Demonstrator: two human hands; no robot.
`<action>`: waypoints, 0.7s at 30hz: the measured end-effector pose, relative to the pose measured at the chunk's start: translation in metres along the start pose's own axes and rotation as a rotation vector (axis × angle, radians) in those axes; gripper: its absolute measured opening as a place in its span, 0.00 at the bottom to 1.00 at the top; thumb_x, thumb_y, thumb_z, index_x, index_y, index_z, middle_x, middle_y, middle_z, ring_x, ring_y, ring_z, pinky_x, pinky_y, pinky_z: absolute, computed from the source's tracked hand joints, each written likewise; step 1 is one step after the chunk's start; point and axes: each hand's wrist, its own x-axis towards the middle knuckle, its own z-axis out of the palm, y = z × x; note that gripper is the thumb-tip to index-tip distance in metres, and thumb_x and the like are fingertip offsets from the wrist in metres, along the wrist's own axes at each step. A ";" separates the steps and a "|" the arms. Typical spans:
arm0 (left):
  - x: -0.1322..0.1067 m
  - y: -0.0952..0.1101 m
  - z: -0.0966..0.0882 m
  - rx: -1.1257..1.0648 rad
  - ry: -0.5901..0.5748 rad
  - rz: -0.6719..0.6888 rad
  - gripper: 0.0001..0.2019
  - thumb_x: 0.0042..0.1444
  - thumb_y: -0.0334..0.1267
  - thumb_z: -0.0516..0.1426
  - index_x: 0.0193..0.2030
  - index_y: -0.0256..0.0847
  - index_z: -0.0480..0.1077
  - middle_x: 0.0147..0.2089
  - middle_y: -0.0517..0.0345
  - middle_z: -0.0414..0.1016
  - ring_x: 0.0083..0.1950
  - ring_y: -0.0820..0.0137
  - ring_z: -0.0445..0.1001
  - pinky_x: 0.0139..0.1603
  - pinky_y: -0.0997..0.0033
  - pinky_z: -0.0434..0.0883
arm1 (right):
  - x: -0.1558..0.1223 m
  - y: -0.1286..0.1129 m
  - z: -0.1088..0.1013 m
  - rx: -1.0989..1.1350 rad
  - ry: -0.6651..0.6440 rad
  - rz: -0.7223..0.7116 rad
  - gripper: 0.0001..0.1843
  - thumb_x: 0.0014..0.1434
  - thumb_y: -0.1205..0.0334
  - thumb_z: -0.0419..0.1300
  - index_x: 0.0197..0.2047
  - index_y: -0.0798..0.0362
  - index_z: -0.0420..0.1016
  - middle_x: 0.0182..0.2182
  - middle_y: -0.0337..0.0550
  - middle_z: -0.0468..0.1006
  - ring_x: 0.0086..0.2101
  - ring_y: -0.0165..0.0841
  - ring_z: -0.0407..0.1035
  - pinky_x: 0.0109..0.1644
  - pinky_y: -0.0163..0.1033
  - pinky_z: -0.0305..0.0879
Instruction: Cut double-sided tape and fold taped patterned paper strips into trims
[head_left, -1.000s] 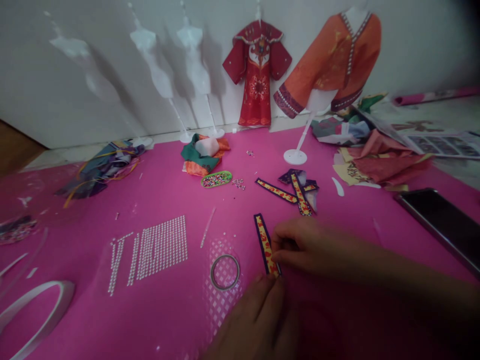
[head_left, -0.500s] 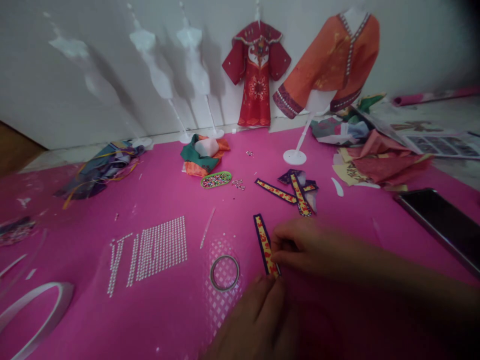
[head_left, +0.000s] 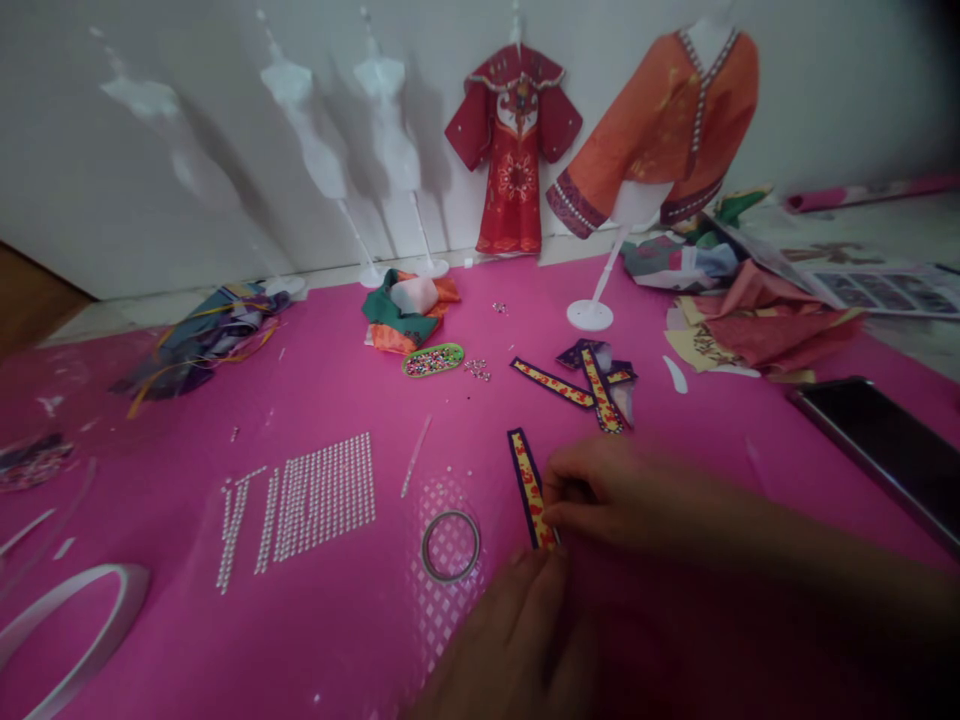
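Observation:
A narrow fabric strip (head_left: 528, 484), yellow with red figures and a dark purple border, lies on the pink sheet. My right hand (head_left: 600, 487) is closed in a pinch against the strip's right edge, low down; its fingertips partly hide that edge. At the lower end of the strip, the fingers of my left hand (head_left: 510, 630) are pressed together on it, and they cover that end. Just left of my left hand sits a roll of thin tape (head_left: 450, 547) on a piece of clear film with a white check pattern (head_left: 435, 620).
Pearl stickers (head_left: 326, 497) lie left, a green bead dish (head_left: 433, 360) farther back. More trimmed fabric pieces (head_left: 555, 382) are beyond my right hand, a phone (head_left: 885, 460) at right. Dress forms (head_left: 390, 140), a red robe (head_left: 516, 170) and an orange jacket (head_left: 652, 110) stand behind.

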 end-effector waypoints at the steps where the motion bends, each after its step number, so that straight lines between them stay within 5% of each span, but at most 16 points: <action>1: 0.000 0.000 -0.001 0.007 -0.002 0.006 0.20 0.64 0.32 0.52 0.62 0.46 0.65 0.69 0.50 0.62 0.65 0.55 0.67 0.53 0.60 0.78 | 0.000 0.000 0.000 -0.002 0.004 0.002 0.07 0.57 0.65 0.58 0.28 0.52 0.74 0.21 0.34 0.72 0.22 0.26 0.60 0.24 0.32 0.49; 21: 0.009 0.002 -0.012 0.070 0.054 0.057 0.15 0.65 0.36 0.52 0.57 0.44 0.68 0.66 0.49 0.67 0.63 0.57 0.69 0.54 0.62 0.77 | 0.002 0.001 0.002 -0.007 -0.001 -0.014 0.06 0.56 0.66 0.58 0.29 0.53 0.75 0.21 0.34 0.73 0.21 0.25 0.61 0.24 0.31 0.49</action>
